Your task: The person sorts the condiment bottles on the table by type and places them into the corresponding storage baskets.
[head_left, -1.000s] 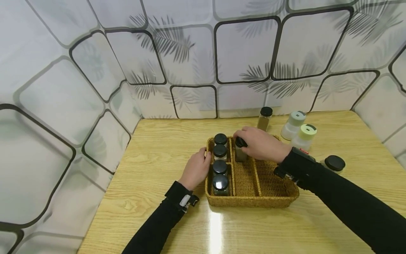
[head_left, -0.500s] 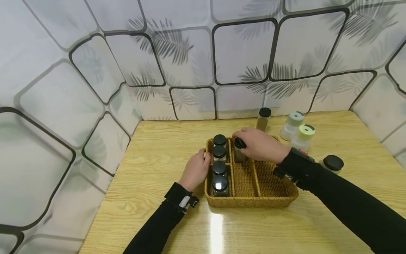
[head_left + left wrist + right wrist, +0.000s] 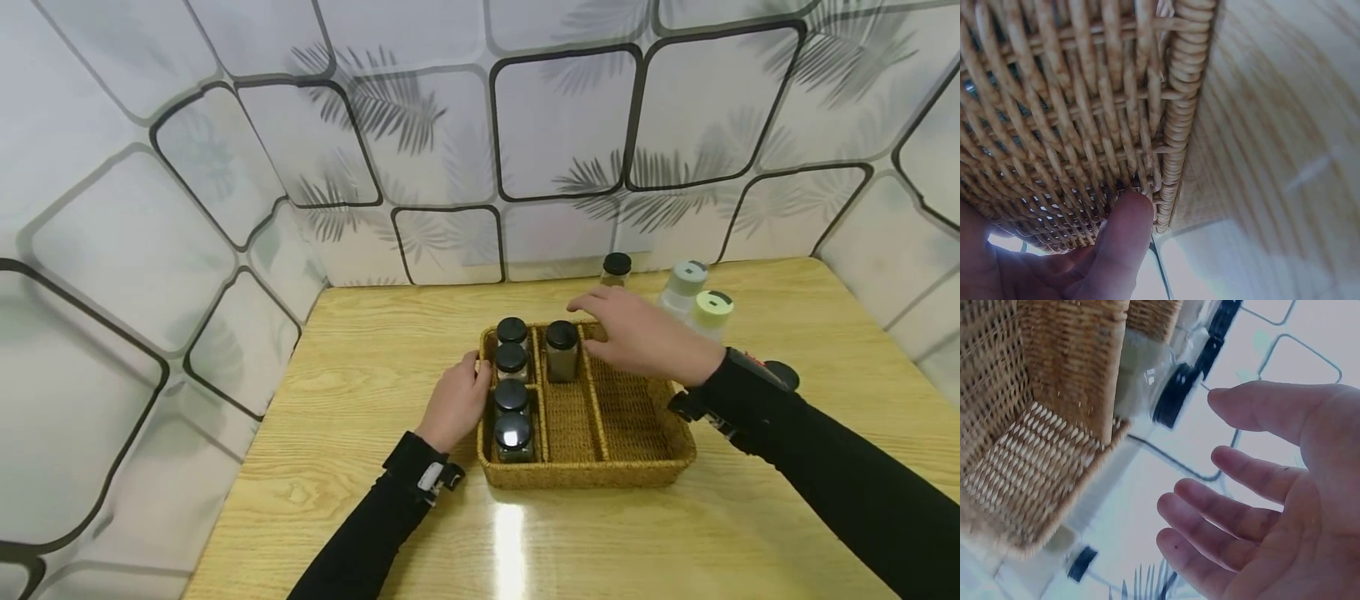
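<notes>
The right hand's grip (image 3: pixel 637 337) has just released the black-lidded jar (image 3: pixel 562 362), its parted fingers (image 3: pixel 1229 505) holding nothing, so the jar, seemingly placed, stands upright far back in the middle compartment (image 3: pixel 570 429) of the wicker basket (image 3: pixel 588 475), whose left side the left hand's grip (image 3: pixel 453 402) touches.

Pale wood-grain table (image 3: pixel 352 358), white wall covering (image 3: pixel 562 125) on 3 sides, grey leaf prints (image 3: pixel 401 108), black rounded outlines (image 3: pixel 632 108)

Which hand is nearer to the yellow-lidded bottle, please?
Right: the right hand hovers just left of the bottle; the left hand touches the left side of the basket.
</notes>
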A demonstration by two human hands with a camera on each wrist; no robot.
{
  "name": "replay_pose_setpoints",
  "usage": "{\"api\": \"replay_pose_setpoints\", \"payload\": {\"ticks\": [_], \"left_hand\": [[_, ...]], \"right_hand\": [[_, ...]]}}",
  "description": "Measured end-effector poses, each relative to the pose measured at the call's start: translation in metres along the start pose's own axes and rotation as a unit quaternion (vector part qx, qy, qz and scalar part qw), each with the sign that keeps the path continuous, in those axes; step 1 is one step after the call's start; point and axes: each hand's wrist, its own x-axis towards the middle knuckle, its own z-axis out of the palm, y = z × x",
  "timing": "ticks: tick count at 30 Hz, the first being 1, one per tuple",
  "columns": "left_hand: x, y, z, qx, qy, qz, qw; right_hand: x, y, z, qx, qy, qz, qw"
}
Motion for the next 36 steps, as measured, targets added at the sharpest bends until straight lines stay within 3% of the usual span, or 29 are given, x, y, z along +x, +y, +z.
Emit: {"api": "replay_pose_setpoints", "payload": {"ticks": [14,21,25,31,36], "left_hand": [[-0.001,-0.001,0.000,0.000,-0.001,0.004,1.0000],[0.000,-0.001,0.000,-0.002,0.000,0.004,1.0000],[0.000,-0.002,0.000,-0.003,0.000,0.003,1.0000],[-0.001,-0.001,-0.001,-0.010,-0.002,-0.002,0.9999],[0.000,-0.001,0.000,-0.009,-0.001,-0.002,1.0000]], "right_hand": [[-0.051,0.026,-0.025,-0.008,0.050,0.020,0.9985],[-0.076,0.046,-0.034,-0.003,0.058,0.052,0.9969],[-0.089,0.057,-0.033,-0.009,0.067,0.059,0.9960],[-0.107,0.070,-0.023,-0.033,0.104,0.038,0.9933],[-0.122,0.080,-0.017,-0.030,0.085,0.069,0.9935]]}}
